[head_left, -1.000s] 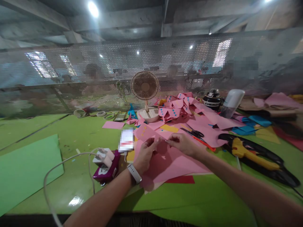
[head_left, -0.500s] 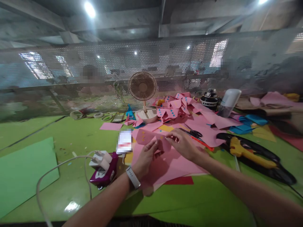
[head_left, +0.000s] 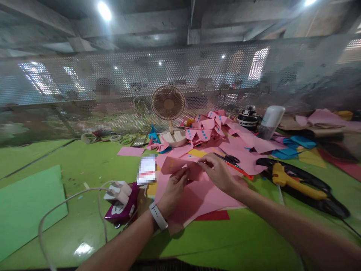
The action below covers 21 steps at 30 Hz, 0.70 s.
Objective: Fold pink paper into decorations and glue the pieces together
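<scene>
The left hand (head_left: 174,185) pinches a pink piece (head_left: 175,165) bearing small yellow marks, thumb against fingers at its lower edge. The right hand (head_left: 217,172) is just beside it, thumb and forefinger drawn close at the piece's right end; whether they grip it or some tiny thing there is too small to tell. The two hands are near each other but apart, with the pink piece lifted between them.

Below both hands lie pink sheets (head_left: 201,199), and on the near side of these a strip of red paper (head_left: 213,215) shows on the green table (head_left: 225,241). A pale wristband (head_left: 158,216) circles the left wrist.

Left of the left hand are a white rectangular object (head_left: 147,169), blurred out, and a purple power strip (head_left: 120,215) with white plugs (head_left: 122,192) standing in it. Farther left lies a light green sheet (head_left: 31,210). Just beyond the right hand rest black-handled scissors (head_left: 232,159); well to its right, a yellow glue gun (head_left: 301,185) sits in a black holder (head_left: 335,205).

Beyond the hands are a heap of pink cut-outs (head_left: 208,126), some blue-dotted, a small fan (head_left: 168,103) and a black container (head_left: 248,119). Behind everything stands a perforated panel (head_left: 169,69).
</scene>
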{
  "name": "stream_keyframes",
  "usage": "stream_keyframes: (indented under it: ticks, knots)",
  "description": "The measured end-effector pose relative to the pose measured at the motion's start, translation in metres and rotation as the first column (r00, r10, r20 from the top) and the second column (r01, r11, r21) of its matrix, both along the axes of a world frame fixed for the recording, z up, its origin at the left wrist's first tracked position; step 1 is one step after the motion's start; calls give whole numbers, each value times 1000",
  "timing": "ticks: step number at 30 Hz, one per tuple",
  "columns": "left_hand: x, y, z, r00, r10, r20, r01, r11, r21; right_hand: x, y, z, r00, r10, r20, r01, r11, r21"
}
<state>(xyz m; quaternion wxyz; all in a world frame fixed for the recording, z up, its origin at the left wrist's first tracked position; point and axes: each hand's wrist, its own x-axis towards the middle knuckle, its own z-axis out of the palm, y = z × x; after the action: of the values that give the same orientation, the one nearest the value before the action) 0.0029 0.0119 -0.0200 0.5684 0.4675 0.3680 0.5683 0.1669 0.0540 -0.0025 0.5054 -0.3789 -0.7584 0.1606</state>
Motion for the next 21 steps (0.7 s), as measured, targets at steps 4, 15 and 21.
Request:
stream_keyframes:
  ticks: [4, 15, 21]
  knots:
    - [-2, -2, 0, 998, 17, -59, -14, 999, 44, -1, -1, -1, 1000, -3, -31, 3, 1000, 3]
    - [-4, 3, -8, 993, 22, -114, -17, 999, 43, -2, -1, -4, 999, 5, -46, -5, 1000, 14]
    - [1, 2, 0, 995, 7, -101, -6, 1000, 17, -4, -5, -1, 999, 34, -4, -34, 999, -7]
